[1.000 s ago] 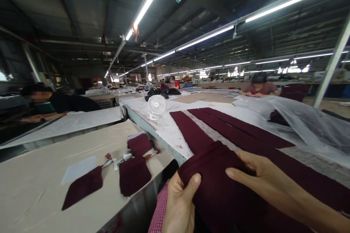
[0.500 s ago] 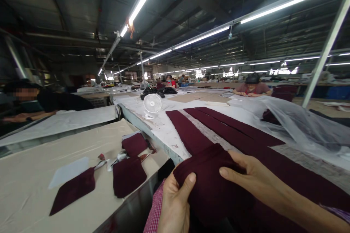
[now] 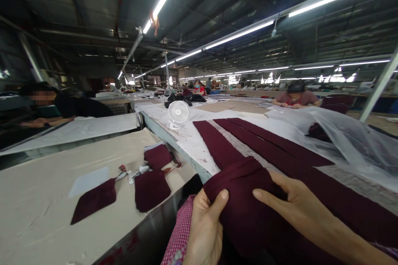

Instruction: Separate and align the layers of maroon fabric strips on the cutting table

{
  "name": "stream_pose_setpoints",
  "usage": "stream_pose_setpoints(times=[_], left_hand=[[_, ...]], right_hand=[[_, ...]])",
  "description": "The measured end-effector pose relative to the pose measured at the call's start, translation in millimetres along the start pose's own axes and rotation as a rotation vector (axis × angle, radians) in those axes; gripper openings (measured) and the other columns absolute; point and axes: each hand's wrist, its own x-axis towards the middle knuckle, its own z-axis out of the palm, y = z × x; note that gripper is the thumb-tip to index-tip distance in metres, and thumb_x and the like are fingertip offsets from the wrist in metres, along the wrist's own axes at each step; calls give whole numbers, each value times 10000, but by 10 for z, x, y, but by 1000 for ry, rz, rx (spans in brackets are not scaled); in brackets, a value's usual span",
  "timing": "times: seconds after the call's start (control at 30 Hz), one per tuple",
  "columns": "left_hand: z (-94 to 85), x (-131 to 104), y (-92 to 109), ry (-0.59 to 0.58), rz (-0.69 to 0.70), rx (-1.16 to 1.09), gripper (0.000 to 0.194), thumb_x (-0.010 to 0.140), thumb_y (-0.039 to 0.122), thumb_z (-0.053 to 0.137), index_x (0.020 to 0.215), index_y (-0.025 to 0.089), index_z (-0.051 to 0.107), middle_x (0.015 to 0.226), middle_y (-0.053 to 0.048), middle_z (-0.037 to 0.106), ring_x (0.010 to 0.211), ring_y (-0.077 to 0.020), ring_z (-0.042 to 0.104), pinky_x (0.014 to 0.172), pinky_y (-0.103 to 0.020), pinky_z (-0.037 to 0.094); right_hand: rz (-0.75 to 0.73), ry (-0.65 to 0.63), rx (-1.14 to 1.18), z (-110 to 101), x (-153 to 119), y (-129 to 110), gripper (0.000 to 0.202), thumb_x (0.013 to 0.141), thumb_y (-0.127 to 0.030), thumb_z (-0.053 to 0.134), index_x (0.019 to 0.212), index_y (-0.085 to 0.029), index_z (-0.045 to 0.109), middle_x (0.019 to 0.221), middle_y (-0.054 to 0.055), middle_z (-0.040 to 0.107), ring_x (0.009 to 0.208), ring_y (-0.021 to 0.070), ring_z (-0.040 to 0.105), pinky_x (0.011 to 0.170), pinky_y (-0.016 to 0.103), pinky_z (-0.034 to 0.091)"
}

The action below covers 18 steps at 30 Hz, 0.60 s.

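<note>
A piece of dark maroon fabric is stretched between my two hands at the table's near edge. My left hand is closed on its left side, thumb on top and fingers underneath. On the right side my right hand grips the same fabric, thumb on top, with some fingers hidden behind the cloth. The fabric's upper edge looks folded or creased, and its lower part hangs into shadow. Beyond it, long maroon fabric strips lie flat on the white-covered table.
To the left, a cream-covered table carries maroon pieces and a pale sheet. A white fan stands near the table edge. Clear plastic sheeting lies at right. Co-workers sit at left and far right.
The view has shifted slightly, so the tables and fan appear a little further right. Both hands keep hold of the fabric, with little change in grip.
</note>
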Motion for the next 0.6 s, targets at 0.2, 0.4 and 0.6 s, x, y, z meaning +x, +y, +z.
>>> stream_pose_setpoints(times=[0.2, 0.4, 0.6], left_hand=[[98, -59, -58, 19, -13, -7, 341, 711, 178, 861, 1042, 196, 783, 1029, -115, 775, 960, -218, 731, 960, -339, 553], [135, -56, -150, 54, 38, 4, 488, 700, 221, 877, 1168, 201, 741, 1039, -99, 775, 981, -235, 726, 975, -345, 547], [54, -4, -102, 49, 28, 16, 483, 752, 291, 847, 1209, 203, 719, 1050, -106, 772, 1058, -266, 706, 1010, -386, 529]], right_hand=[[-155, 163, -259, 48, -52, 92, 279, 907, -435, 542, 716, -232, 537, 697, 39, 654, 587, 186, 608, 551, 299, 499], [-531, 301, -500, 125, -126, 105, 238, 996, -229, 437, 779, -230, 534, 706, 25, 655, 565, 160, 650, 508, 279, 465], [-115, 149, -157, 38, -36, 29, 250, 865, -445, 611, 938, -209, 647, 933, 84, 734, 840, 263, 719, 696, 353, 580]])
